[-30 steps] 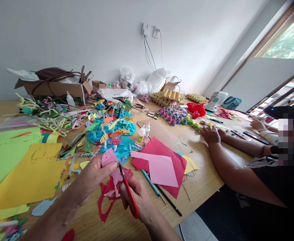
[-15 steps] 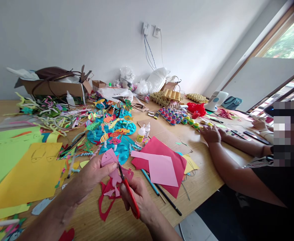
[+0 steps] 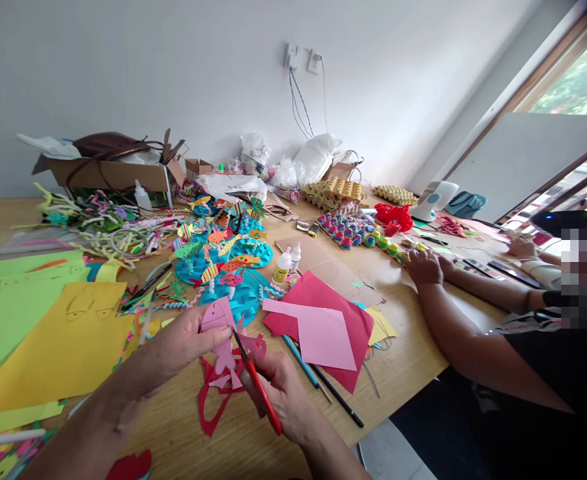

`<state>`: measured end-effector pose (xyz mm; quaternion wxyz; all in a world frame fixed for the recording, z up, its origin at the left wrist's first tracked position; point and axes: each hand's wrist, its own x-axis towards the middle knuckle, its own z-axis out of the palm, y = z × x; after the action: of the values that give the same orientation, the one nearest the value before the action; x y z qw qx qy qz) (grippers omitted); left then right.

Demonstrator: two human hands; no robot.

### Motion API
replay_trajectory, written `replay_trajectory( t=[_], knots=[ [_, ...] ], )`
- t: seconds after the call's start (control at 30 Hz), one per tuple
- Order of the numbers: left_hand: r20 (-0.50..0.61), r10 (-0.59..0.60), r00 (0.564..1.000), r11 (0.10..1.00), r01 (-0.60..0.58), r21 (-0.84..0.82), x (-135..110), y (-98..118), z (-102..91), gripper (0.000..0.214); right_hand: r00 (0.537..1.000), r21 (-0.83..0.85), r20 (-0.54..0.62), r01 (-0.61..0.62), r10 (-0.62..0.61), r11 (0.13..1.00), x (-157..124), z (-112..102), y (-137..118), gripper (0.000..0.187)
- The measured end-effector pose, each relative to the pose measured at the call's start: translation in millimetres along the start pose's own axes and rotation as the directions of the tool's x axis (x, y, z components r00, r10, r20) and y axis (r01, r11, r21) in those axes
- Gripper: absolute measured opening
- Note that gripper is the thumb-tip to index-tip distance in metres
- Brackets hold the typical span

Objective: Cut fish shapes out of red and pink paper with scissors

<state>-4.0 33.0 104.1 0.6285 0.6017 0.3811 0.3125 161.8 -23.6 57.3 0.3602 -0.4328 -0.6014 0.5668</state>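
My left hand pinches a piece of pink paper with a fish outline drawn on it. In my right hand is a pair of scissors with red handles, my fingers wrapped round them. The blade tips meet the edge of the pink paper beside my left thumb. Below the hands lie pink offcuts and red paper scraps. To the right, a pink sheet rests on a dark red sheet.
Colourful paper fish on blue bases stand ahead, near glue bottles. Yellow paper lies left. Pencils lie right of my hands. A co-worker's hands are at a painted egg carton on the right.
The scissors and my right hand have shifted slightly, the blades looking closer together at the pink paper. My left hand keeps its pinch. The view has moved a little.
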Motion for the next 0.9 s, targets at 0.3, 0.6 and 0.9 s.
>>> replay_trajectory(
  t=[0.3,0.6,0.9],
  knots=[
    [-0.019,0.005,1.0,0.999,-0.006,-0.049,0.9,-0.5,0.6,0.027,1.0,0.012,-0.023,0.011,-0.011,1.0,-0.9,0.6,-0.8,0.03],
    [-0.033,0.028,0.999,0.999,-0.029,-0.036,-3.1,0.4,2.0,0.017,0.998,0.071,-0.012,0.062,-0.061,0.996,-0.2,2.2,2.0,0.023],
    [0.0,0.037,0.999,0.999,-0.037,-0.04,-3.7,3.9,2.6,0.008,0.999,0.037,-0.007,0.031,-0.031,0.999,-2.4,1.4,-2.9,0.033]
  ],
)
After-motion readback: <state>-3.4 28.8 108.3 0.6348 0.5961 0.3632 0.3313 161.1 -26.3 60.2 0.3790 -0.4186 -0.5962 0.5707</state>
